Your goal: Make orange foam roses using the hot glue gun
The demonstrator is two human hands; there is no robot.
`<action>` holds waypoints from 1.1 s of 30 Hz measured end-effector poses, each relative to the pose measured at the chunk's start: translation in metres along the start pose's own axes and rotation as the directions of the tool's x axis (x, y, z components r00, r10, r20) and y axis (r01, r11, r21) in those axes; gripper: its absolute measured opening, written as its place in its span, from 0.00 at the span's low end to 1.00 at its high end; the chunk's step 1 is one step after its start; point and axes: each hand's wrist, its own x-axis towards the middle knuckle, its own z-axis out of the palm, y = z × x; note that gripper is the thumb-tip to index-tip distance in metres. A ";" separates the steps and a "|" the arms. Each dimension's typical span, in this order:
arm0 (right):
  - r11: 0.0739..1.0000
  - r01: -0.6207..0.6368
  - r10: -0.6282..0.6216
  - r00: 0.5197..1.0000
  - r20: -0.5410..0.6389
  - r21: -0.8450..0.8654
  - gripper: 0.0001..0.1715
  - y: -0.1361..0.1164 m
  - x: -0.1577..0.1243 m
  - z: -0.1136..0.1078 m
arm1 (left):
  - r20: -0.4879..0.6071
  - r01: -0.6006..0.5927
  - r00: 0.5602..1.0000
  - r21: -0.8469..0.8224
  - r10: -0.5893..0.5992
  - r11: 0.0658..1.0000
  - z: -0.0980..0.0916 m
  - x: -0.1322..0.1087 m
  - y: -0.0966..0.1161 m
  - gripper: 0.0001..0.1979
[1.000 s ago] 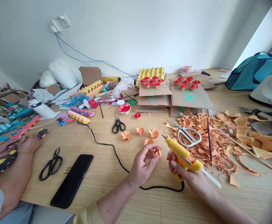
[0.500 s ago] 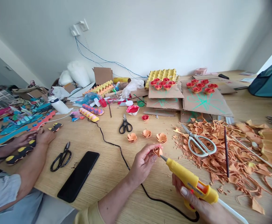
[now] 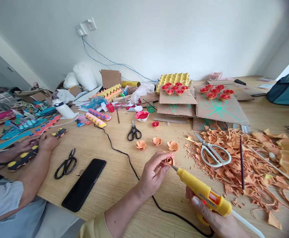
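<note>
My left hand (image 3: 153, 172) pinches a small orange paper flower (image 3: 169, 161) just above the wooden table (image 3: 109, 138). My right hand (image 3: 215, 218) grips a yellow glue gun (image 3: 204, 193), whose nozzle tip touches the flower from the right. A white glue stick pokes out of the gun's back end. The gun's black cord (image 3: 124, 155) runs across the table to the far left. Three finished orange flowers (image 3: 156, 141) lie just beyond my left hand, with a red one (image 3: 155, 124) further back.
White-handled scissors (image 3: 212, 152) lie on a heap of orange scraps (image 3: 248, 158) at right. Black scissors (image 3: 134, 131) and a second pair (image 3: 66, 163) flank a black phone (image 3: 84, 183). Another person's hands (image 3: 38, 143) work at the left. Cardboard with red flowers (image 3: 216, 107) sits behind.
My right hand has swung the glue gun down and brought its nozzle against the flower held in my left hand. The view has shifted a little to the left.
</note>
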 end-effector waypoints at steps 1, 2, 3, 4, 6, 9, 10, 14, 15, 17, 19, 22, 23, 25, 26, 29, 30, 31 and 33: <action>1.000 -0.008 0.008 1.000 -0.004 -0.006 0.29 0.001 -0.001 0.000 | 0.000 -0.002 1.000 0.013 0.002 1.000 0.000 0.000 0.000 0.15; 1.000 -0.016 0.016 1.000 -0.007 -0.012 0.29 0.002 -0.001 0.000 | 0.003 -0.004 1.000 0.024 0.004 1.000 0.000 0.000 0.000 0.15; 1.000 -0.024 0.023 1.000 -0.012 -0.017 0.29 0.003 -0.002 0.000 | 0.005 -0.008 1.000 0.032 0.008 0.999 -0.001 0.000 0.000 0.14; 0.999 -0.029 0.029 0.999 -0.018 -0.020 0.29 0.003 -0.002 0.000 | 0.007 -0.012 1.000 0.037 0.012 0.999 -0.001 -0.001 0.000 0.14; 0.999 -0.032 0.031 0.999 -0.031 -0.019 0.29 0.004 -0.003 0.000 | 0.007 -0.027 1.000 0.045 0.026 0.999 -0.001 -0.001 -0.001 0.14; 0.999 -0.036 0.036 0.998 -0.045 0.001 0.29 0.003 -0.003 0.001 | 0.018 -0.056 0.998 0.062 0.055 0.996 -0.002 -0.001 -0.002 0.14; 0.999 -0.044 0.045 0.998 -0.045 0.010 0.30 0.002 -0.003 0.001 | 0.025 -0.064 0.998 0.069 0.062 0.996 -0.003 -0.001 -0.003 0.14; 0.997 -0.071 0.073 0.995 -0.068 0.038 0.30 0.004 -0.004 0.002 | 0.032 -0.080 0.997 0.107 0.077 0.991 -0.004 -0.001 -0.002 0.15; 0.997 -0.071 0.074 0.994 -0.081 0.040 0.29 0.006 -0.004 0.002 | 0.034 -0.085 0.996 0.117 0.082 0.990 -0.004 -0.001 -0.001 0.15; 0.997 -0.076 0.079 0.991 -0.105 0.033 0.28 0.011 -0.005 0.003 | 0.035 -0.096 0.995 0.132 0.092 0.987 -0.004 -0.001 0.000 0.14; 0.997 -0.081 0.082 0.989 -0.126 0.017 0.26 0.017 -0.006 0.004 | 0.032 -0.103 0.995 0.143 0.099 0.984 -0.004 -0.001 0.001 0.14; 0.997 -0.074 0.071 0.984 -0.161 -0.009 0.24 0.025 -0.007 0.004 | 0.024 -0.106 0.994 0.155 0.103 0.982 -0.003 0.000 0.002 0.13; 0.997 -0.071 0.067 0.983 -0.170 -0.018 0.23 0.027 -0.007 0.004 | 0.023 -0.107 0.994 0.158 0.104 0.982 -0.003 0.000 0.002 0.13; 0.996 -0.071 0.062 0.981 -0.182 -0.044 0.23 0.030 -0.008 0.003 | 0.021 -0.109 0.994 0.160 0.107 0.981 -0.003 -0.001 0.003 0.13; 0.996 -0.075 0.063 0.980 -0.187 -0.057 0.23 0.031 -0.008 0.003 | 0.020 -0.111 0.994 0.160 0.109 0.981 -0.003 -0.001 0.003 0.13; 0.994 -0.081 0.064 0.978 -0.199 -0.079 0.23 0.034 -0.008 0.002 | 0.017 -0.112 0.994 0.161 0.110 0.981 -0.003 -0.001 0.004 0.13; 0.994 -0.077 0.059 0.978 -0.201 -0.081 0.22 0.035 -0.008 0.001 | 0.015 -0.111 0.994 0.163 0.110 0.980 -0.003 -0.001 0.005 0.13; 0.994 -0.066 0.048 0.978 -0.202 -0.082 0.22 0.035 -0.008 0.001 | 0.012 -0.109 0.994 0.167 0.109 0.980 -0.002 -0.001 0.005 0.13; 0.997 -0.018 0.004 0.982 -0.187 -0.074 0.19 0.037 -0.007 0.000 | 0.007 -0.107 0.994 0.175 0.108 0.979 -0.002 0.000 0.007 0.13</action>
